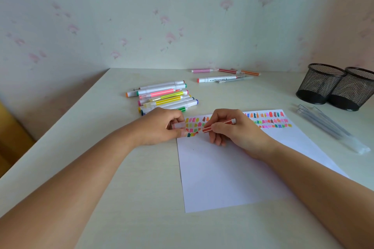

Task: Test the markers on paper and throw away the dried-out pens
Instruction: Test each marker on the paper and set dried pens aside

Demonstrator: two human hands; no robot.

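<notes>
Far to the left of my grips the desk (121,188) ends in a slanting edge, with broad bare top between it and my left forearm. Just beyond my left grip (162,125) lies a pile of markers (162,95), white and striped barrels side by side, the nearest ones touching my knuckles' far side. That grip pinches a translucent cap (179,125), its thumb resting on the paper (222,168) at the near-left corner of the colour swatches (194,124). My right grip (228,129), just beside it, is curled round the red-striped marker (218,125), which points left over the swatches; I cannot tell whether its tip touches the sheet. Below both grips the sheet is blank. Well beyond the right grip, near the wall, lies a second group of markers (224,76); one white barrel seems to read "APPI Marker". To the right lie clear pens (327,125) off the paper, and past them two black mesh cups (321,85) touching.
</notes>
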